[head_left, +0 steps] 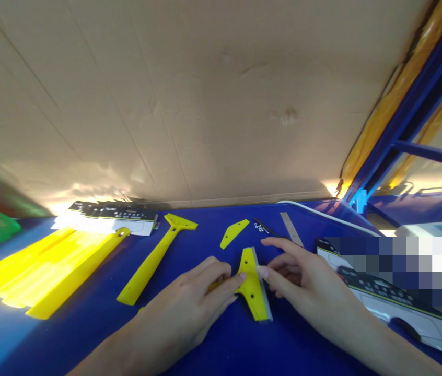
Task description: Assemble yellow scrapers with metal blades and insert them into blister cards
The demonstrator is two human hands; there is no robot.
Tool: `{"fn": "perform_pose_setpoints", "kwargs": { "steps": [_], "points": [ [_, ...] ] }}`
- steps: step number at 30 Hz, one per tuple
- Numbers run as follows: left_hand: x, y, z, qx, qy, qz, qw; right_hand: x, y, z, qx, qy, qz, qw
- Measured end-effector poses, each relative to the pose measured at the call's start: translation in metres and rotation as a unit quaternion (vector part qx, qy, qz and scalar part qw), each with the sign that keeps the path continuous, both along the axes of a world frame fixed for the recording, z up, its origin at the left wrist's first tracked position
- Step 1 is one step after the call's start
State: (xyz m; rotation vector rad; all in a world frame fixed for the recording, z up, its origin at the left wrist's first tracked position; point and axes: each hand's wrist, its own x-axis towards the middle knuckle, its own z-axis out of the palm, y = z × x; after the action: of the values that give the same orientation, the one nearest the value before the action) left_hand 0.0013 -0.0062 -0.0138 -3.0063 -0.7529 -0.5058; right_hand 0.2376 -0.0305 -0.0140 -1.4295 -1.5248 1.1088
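Note:
My left hand [201, 292] is closed around the handle of a yellow scraper [249, 284], its thumb pressed near the head. The wide head has two dark holes and a metal blade [265, 300] along its right edge. My right hand [297, 271] has its thumb tip at that blade, with the index finger stretched out above and the other fingers curled by the edge, partly hidden. Beyond the head lie a loose yellow cover plate [233, 233], some small screws [260, 227] with a thin black tool, and a separate metal blade [290, 228].
A second yellow scraper handle [152, 261] lies to the left. Farther left are several stacked yellow handles [56, 271] and printed cards [107, 216]. More printed packaging [413, 313] lies at right. A cardboard wall [205, 104] backs the blue table [229, 350]; a blue metal frame [385, 136] rises at right.

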Motion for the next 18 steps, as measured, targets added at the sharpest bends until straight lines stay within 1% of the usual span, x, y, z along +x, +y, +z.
{"fn": "perform_pose_setpoints", "kwargs": {
  "steps": [2, 3, 5, 7, 8, 10, 13, 15, 17, 18],
  "points": [
    [-0.001, -0.002, 0.003, 0.053, -0.008, -0.009, 0.999, -0.001, 0.000, 0.002, -0.061, 0.088, -0.004, 0.994],
    [-0.001, -0.003, 0.005, 0.078, -0.006, -0.017, 0.997, -0.001, 0.001, 0.002, -0.089, 0.125, 0.013, 0.988],
    [0.001, -0.006, 0.012, 0.114, -0.030, -0.031, 0.992, 0.000, 0.001, 0.002, -0.128, 0.180, 0.067, 0.973],
    [0.003, -0.008, 0.018, 0.141, -0.054, -0.051, 0.987, 0.001, 0.000, 0.000, -0.141, 0.209, 0.106, 0.962],
    [0.004, -0.009, 0.020, 0.146, -0.066, -0.053, 0.986, 0.001, 0.000, -0.001, -0.141, 0.213, 0.112, 0.960],
    [0.005, -0.010, 0.021, 0.150, -0.105, -0.050, 0.982, 0.001, -0.001, -0.003, -0.128, 0.201, 0.096, 0.967],
    [0.006, -0.009, 0.015, 0.109, -0.133, -0.020, 0.985, -0.003, -0.003, -0.003, -0.088, 0.159, 0.059, 0.982],
    [0.008, -0.008, 0.009, 0.048, -0.126, 0.027, 0.991, -0.005, -0.004, 0.000, -0.059, 0.142, 0.040, 0.987],
    [0.012, -0.007, 0.007, -0.056, -0.125, 0.090, 0.986, -0.008, -0.005, 0.002, -0.040, 0.135, 0.036, 0.989],
    [0.014, -0.007, 0.008, -0.117, -0.133, 0.104, 0.979, -0.009, -0.006, 0.003, -0.035, 0.133, 0.035, 0.990]
  ]
}}
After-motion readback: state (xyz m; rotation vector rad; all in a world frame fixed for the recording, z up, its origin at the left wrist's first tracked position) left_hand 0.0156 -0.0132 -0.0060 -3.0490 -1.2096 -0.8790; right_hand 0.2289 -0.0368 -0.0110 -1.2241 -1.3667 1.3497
